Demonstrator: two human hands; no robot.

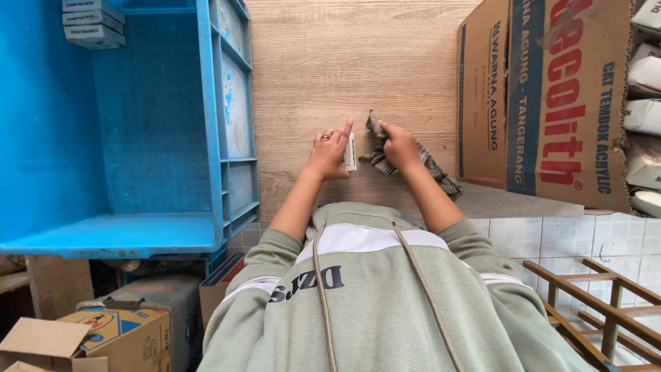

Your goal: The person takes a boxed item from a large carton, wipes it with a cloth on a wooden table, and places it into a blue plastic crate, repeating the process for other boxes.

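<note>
Two bare hands at work on a pale wooden tabletop, seen from above the person's own head and grey-green hooded top. Landmark: the small white block, standing on edge near the tabletop's near rim, roughly mid-frame. Far left of the block, a large blue plastic crate sits on the tabletop, its ribbed side wall facing the block; a short stack of small white boxes lies in the crate's far corner. Below the crate and well left of the block, cardboard boxes and a grey case on the floor. Just left of the block, the left hand, ring on one finger, fingers closed on the block's left face, index finger stretched up along its top edge. Just right of the block, the right hand, fingers clenched on a grey striped cloth; one end of the cloth pokes up beside the block, whether touching cannot be told, and the rest trails down to the right from under the hand. Farther right, a big cardboard carton rests on the tabletop, small wrapped white packets showing at its open right side. Below the carton, white tiles and a wooden rack.
</note>
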